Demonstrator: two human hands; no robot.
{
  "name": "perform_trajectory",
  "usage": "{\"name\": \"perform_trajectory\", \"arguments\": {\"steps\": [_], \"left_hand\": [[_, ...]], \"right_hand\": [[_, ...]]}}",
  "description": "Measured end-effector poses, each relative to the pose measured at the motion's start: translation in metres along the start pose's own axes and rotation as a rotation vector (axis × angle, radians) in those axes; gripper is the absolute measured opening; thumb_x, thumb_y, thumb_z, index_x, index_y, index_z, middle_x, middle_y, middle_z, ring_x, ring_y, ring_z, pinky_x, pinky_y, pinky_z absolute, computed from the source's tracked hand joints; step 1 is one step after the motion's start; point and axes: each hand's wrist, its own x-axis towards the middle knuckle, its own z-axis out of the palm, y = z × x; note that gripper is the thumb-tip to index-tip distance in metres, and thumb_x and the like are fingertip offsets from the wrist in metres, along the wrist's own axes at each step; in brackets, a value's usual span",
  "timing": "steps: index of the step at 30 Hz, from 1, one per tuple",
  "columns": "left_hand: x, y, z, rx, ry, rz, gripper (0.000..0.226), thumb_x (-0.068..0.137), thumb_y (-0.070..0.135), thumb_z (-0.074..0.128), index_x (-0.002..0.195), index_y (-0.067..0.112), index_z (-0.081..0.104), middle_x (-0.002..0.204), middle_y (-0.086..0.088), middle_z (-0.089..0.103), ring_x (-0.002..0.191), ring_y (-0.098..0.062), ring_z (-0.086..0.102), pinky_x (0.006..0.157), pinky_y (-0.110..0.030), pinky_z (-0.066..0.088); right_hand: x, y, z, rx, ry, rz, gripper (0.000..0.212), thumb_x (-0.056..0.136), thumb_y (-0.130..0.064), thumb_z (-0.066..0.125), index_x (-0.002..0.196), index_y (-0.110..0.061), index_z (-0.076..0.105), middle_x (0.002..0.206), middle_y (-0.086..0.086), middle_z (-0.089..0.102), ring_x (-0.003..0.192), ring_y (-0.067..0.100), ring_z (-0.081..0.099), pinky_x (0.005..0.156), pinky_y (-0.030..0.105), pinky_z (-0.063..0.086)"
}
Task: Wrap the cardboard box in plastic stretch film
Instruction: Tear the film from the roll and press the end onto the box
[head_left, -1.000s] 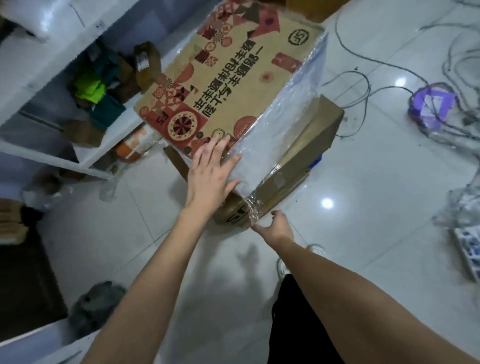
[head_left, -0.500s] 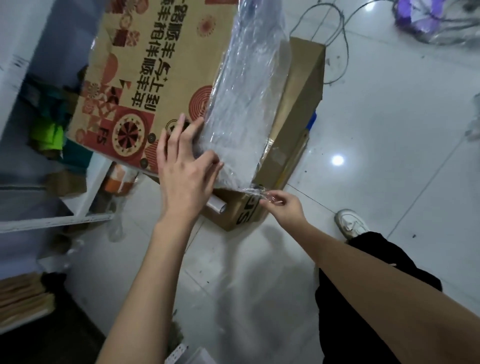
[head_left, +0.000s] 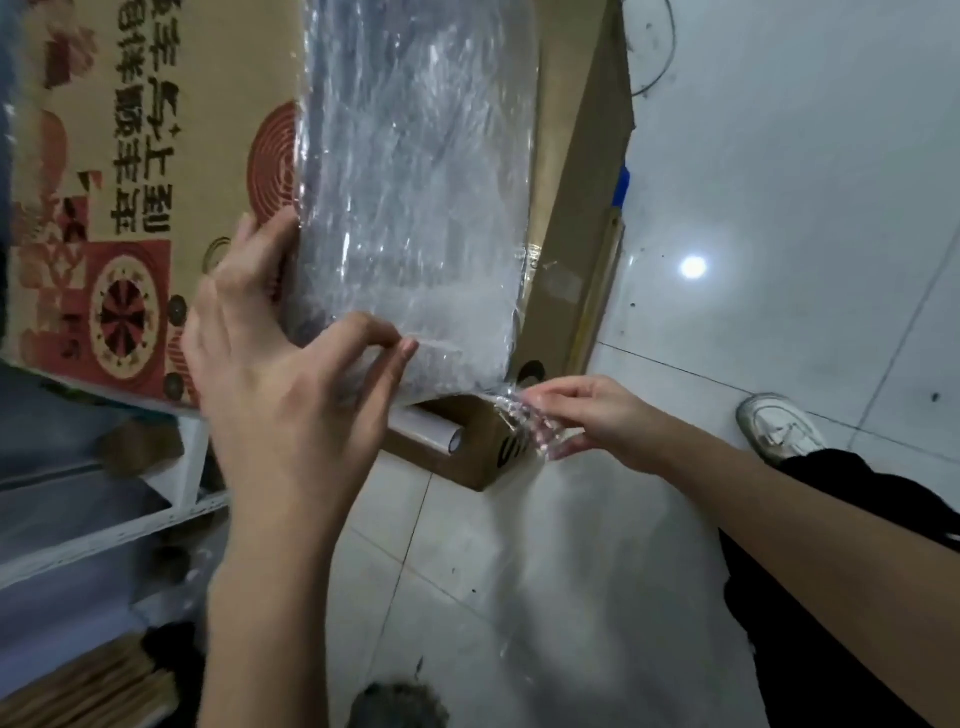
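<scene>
A printed cardboard box (head_left: 156, 156) with red patterns and black characters fills the upper left. Clear stretch film (head_left: 415, 182) covers the side facing me. My left hand (head_left: 280, 384) is at the box's near corner: some fingertips lie on the printed face, while the thumb and curled forefinger pinch the film at the lower edge. My right hand (head_left: 597, 421) pinches a bunched tail of film (head_left: 524, 421) that runs off the box's lower right corner.
The box sits on a plain brown carton (head_left: 571, 208) on the tiled floor. A white tube (head_left: 436, 431) pokes out under the box. A white metal shelf (head_left: 130, 530) stands at the left. My shoe (head_left: 779, 426) and black trouser leg are at the right.
The view has closed in on the box corner. My left hand went from lying flat to pinching film at the lower edge. My right hand rose and holds the film tail.
</scene>
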Motion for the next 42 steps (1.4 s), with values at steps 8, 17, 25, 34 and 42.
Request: {"name": "perform_trajectory", "arguments": {"steps": [8,17,25,34,42], "left_hand": [[0.000,-0.001,0.003,-0.042,-0.014,-0.026,0.023,0.087,0.039,0.066,0.083,0.017,0.070,0.141,-0.014,0.032,0.134,-0.034,0.029,0.098,-0.056,0.033],[0.001,0.005,-0.004,0.002,-0.066,-0.026,0.025,0.083,0.034,0.070,0.092,0.010,0.069,0.138,-0.025,0.033,0.133,-0.039,0.027,0.106,-0.049,0.028],[0.000,0.006,-0.012,-0.012,-0.161,-0.027,0.014,0.084,0.019,0.062,0.083,0.005,0.064,0.142,-0.024,0.028,0.137,-0.039,0.018,0.111,-0.049,0.019],[-0.001,0.002,-0.016,-0.140,-0.162,0.039,0.009,0.080,0.019,0.068,0.077,0.010,0.069,0.141,-0.011,0.021,0.138,-0.038,0.017,0.112,-0.049,0.016],[0.000,0.005,-0.016,-0.124,-0.160,0.028,0.011,0.081,0.021,0.063,0.077,0.011,0.065,0.140,-0.005,0.043,0.138,-0.030,0.021,0.100,-0.065,0.023]], "right_hand": [[0.011,0.000,0.009,0.029,-0.060,0.150,0.040,0.086,-0.049,0.058,0.091,-0.010,0.067,0.075,0.004,0.068,0.064,0.014,0.067,0.053,0.028,0.054],[0.010,-0.010,0.018,-0.062,-0.047,0.031,0.010,0.089,-0.013,0.062,0.084,-0.011,0.072,0.070,0.006,0.069,0.056,0.012,0.063,0.052,0.027,0.056],[0.012,-0.005,0.017,-0.082,0.087,-0.012,0.013,0.089,-0.007,0.060,0.088,0.003,0.069,0.057,0.001,0.063,0.044,0.009,0.054,0.043,0.019,0.047],[0.022,-0.019,0.010,0.012,0.250,0.133,0.011,0.086,-0.006,0.064,0.094,-0.002,0.070,0.058,0.005,0.052,0.036,0.009,0.044,0.041,0.018,0.039],[0.007,0.025,-0.002,0.879,0.066,-0.077,0.045,0.083,-0.013,0.037,0.124,0.000,0.050,0.107,0.018,0.067,0.099,0.027,0.066,0.080,0.039,0.056]]}}
